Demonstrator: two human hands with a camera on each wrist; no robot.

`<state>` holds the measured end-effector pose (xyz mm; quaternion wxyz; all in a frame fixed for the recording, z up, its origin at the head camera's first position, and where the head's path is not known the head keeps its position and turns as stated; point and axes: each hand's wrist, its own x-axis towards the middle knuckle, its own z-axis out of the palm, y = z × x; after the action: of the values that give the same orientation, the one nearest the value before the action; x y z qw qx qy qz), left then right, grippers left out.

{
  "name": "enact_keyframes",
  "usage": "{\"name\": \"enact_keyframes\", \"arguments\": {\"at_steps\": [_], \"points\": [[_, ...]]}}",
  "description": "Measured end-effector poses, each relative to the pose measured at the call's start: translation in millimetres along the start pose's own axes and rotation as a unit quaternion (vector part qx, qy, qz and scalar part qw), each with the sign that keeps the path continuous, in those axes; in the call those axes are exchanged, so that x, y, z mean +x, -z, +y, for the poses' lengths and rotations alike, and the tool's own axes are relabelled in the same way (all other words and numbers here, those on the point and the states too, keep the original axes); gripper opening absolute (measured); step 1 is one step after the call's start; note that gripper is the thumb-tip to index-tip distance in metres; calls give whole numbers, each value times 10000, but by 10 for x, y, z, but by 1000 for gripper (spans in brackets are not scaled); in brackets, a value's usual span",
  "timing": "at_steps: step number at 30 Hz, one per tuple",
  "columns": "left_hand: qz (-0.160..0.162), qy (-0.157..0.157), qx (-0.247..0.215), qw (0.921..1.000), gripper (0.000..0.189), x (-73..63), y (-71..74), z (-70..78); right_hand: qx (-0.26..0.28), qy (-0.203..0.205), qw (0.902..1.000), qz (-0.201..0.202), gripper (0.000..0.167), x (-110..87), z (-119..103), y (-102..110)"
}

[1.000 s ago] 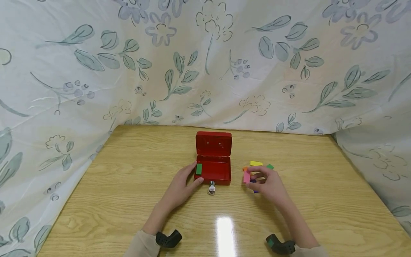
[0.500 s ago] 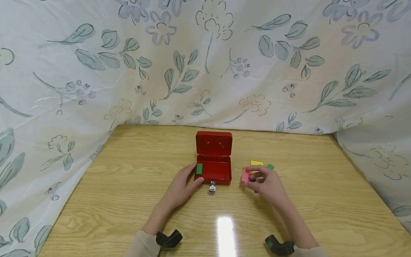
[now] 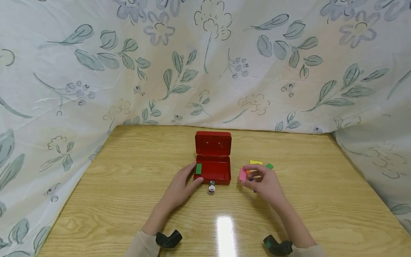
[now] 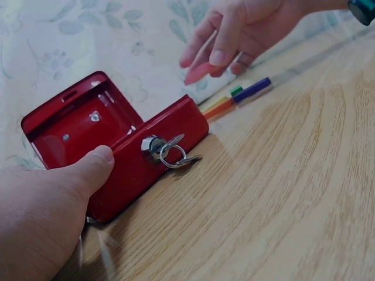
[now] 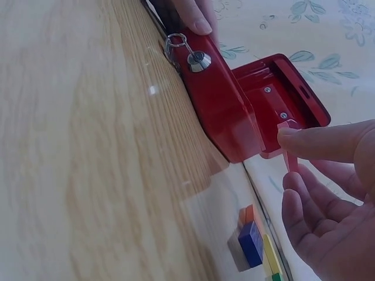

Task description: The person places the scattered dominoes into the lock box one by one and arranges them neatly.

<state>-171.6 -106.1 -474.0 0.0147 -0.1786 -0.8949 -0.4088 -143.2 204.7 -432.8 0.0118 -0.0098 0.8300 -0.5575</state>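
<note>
A small red cash box (image 3: 221,181) stands on the table with its lid raised. Keys on a ring (image 4: 171,155) hang from its front lock. One green block (image 3: 198,169) lies inside at the left end. My left hand (image 3: 179,187) holds the box's left side, the thumb at the front edge. Just right of the box, my right hand (image 3: 268,184) pinches a flat pink block (image 3: 242,174) between thumb and fingers, above the table. The right wrist view shows the pink block (image 5: 289,149) in front of the lid.
Near the right hand lie a yellow block (image 3: 255,162), another green block (image 3: 269,166), an orange block (image 3: 248,172) and a dark blue block (image 5: 252,243), partly hidden by the hand in the head view. A floral cloth (image 3: 179,64) hangs behind the wooden table (image 3: 154,146).
My right hand has shifted slightly left toward the box, carrying the pink block. The left hand keeps its place on the box.
</note>
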Motion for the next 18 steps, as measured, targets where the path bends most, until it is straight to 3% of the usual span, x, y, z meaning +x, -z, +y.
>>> {"name": "enact_keyframes", "arguments": {"at_steps": [18], "points": [[58,18,-33,10000,77,-6,-19,-30,-42,318,9993,-196,43,45,-177,-22]]}}
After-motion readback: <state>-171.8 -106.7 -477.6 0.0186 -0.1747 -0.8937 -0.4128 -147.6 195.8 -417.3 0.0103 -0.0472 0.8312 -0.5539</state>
